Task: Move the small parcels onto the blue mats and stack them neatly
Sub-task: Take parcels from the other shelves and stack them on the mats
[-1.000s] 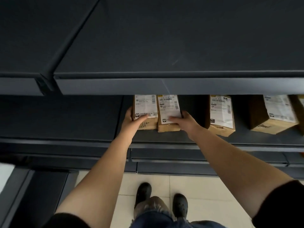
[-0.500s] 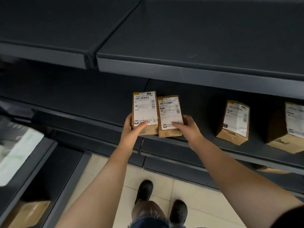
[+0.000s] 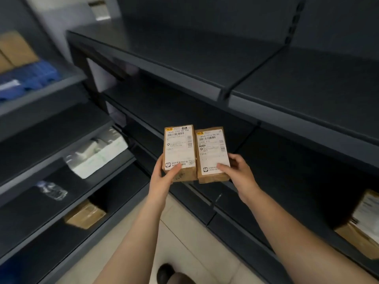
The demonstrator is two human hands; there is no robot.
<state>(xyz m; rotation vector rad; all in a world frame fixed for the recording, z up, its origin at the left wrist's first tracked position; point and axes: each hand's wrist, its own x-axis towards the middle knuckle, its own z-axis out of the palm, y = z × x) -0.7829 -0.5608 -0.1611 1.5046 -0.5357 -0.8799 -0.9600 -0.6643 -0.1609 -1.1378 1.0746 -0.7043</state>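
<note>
Two small brown cardboard parcels with white shipping labels are held side by side in the air in front of the dark shelves. My left hand (image 3: 164,176) grips the left parcel (image 3: 179,149) at its near end, thumb on the label. My right hand (image 3: 239,171) grips the right parcel (image 3: 212,152) the same way. A blue mat (image 3: 30,78) lies on an upper shelf at the far left, blurred, with a brown box (image 3: 16,49) standing on it.
Dark metal shelving (image 3: 225,93) runs across the right and middle. The left rack holds a white bag (image 3: 96,154), a clear plastic bottle (image 3: 52,190) and a brown box (image 3: 85,215). Another labelled parcel (image 3: 363,224) sits at the right edge. Tiled floor lies below.
Both parcels have come off the shelf and are carried clear of it. The view has swung left, bringing the left rack and blue mat into sight.
</note>
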